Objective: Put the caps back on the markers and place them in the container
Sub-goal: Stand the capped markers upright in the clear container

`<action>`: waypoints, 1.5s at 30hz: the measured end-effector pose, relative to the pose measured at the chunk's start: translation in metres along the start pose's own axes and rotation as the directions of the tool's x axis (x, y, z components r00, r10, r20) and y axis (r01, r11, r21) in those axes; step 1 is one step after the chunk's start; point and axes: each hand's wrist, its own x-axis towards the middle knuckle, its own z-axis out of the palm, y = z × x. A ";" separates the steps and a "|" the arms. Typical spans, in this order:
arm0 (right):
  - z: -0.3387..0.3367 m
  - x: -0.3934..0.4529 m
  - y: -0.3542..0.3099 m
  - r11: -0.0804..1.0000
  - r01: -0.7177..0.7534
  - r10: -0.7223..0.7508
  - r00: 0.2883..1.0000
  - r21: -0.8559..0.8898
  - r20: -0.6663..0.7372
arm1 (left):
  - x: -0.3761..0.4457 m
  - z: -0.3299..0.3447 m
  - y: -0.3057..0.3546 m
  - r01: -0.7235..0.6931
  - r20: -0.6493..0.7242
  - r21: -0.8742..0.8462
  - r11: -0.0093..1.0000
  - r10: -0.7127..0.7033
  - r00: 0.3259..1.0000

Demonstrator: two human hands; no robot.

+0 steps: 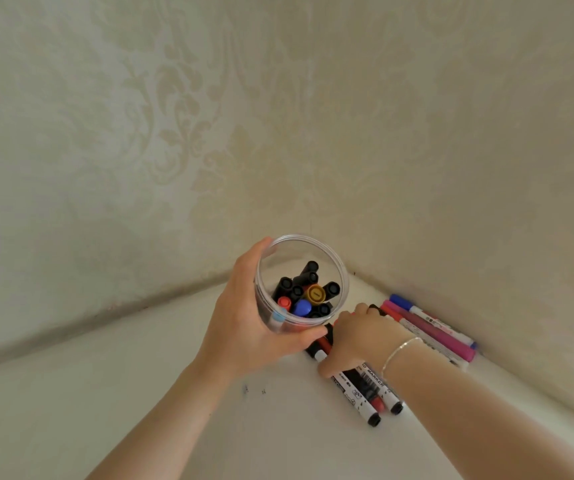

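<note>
**Jar in hand, markers under the other**

We see the white tabletop (174, 393) in a wallpapered corner. Our left hand (244, 327) wraps its fingers round the clear container (299, 327), which stands upright with capped markers (308, 296) inside. At its four o'clock, our right hand (358, 337) curls its fingers over the loose markers (365, 393) lying there. More markers (434, 330) lie at three o'clock, against the wall.
</note>
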 end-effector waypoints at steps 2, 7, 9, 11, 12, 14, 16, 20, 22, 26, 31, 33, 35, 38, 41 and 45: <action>0.000 0.004 -0.004 1.000 -0.015 0.015 1.000 -0.016 0.002 | 0.000 -0.001 -0.001 0.004 0.008 -0.007 1.000 -0.004 1.000; 0.007 0.023 -0.006 0.999 -0.041 0.042 0.999 0.032 -0.031 | 0.000 -0.002 -0.004 0.010 0.007 -0.008 1.000 -0.010 1.000; 0.014 0.034 -0.008 0.997 -0.040 0.047 0.993 0.065 -0.109 | 0.001 -0.003 -0.004 0.018 0.012 -0.014 1.000 -0.018 1.000; 0.019 0.042 -0.008 0.993 0.036 -0.020 0.990 0.108 -0.143 | 0.003 -0.003 -0.004 0.013 0.018 -0.002 1.000 -0.013 1.000; 0.019 0.048 -0.007 0.987 0.077 -0.056 0.988 0.143 -0.145 | 0.003 -0.003 -0.004 0.009 0.020 0.005 1.000 -0.009 1.000; 0.014 0.052 0.000 0.960 0.123 -0.079 0.981 0.250 -0.179 | 0.003 -0.003 -0.004 0.017 0.022 0.002 1.000 -0.017 1.000; -0.002 0.046 0.011 0.875 0.136 0.000 0.959 0.464 -0.282 | 0.003 -0.004 -0.003 0.033 0.017 -0.011 0.999 -0.032 0.999; -0.064 -0.010 0.034 0.073 0.394 0.287 0.872 0.916 -0.397 | 0.002 -0.006 -0.004 0.035 0.017 -0.022 0.999 -0.034 0.999; -0.090 -0.042 0.039 -0.325 0.583 0.340 0.807 0.744 -0.483 | 0.002 -0.006 -0.002 0.022 0.027 -0.017 1.000 -0.022 0.999; -0.118 -0.084 0.025 -0.465 0.725 0.269 0.663 0.508 -0.699 | 0.004 -0.003 0.002 0.007 0.043 -0.005 1.000 -0.007 0.999; -0.116 -0.080 -0.009 -0.477 0.719 0.147 0.633 0.506 -0.760 | 0.006 -0.005 0.001 0.026 0.056 -0.029 0.999 -0.024 0.998; -0.111 -0.069 -0.020 -0.459 0.713 0.127 0.643 0.530 -0.755 | 0.006 -0.006 0.002 0.050 0.059 -0.053 0.997 -0.047 0.997; -0.107 -0.061 -0.029 -0.429 0.716 0.133 0.653 0.551 -0.746 | 0.006 -0.006 0.004 0.061 0.061 -0.072 0.996 -0.057 0.997; -0.099 -0.053 -0.035 -0.324 0.768 0.152 0.618 0.552 -0.771 | 0.007 -0.006 0.005 0.074 0.059 -0.081 0.994 -0.069 0.996; -0.092 -0.052 -0.038 -0.202 0.787 0.100 0.609 0.583 -0.787 | 0.008 -0.003 0.002 0.068 0.059 -0.070 0.995 -0.064 0.996; -0.093 -0.048 -0.034 -0.161 0.804 0.033 0.584 0.572 -0.811 | 0.012 0.000 -0.003 0.088 0.069 -0.120 0.989 -0.080 0.994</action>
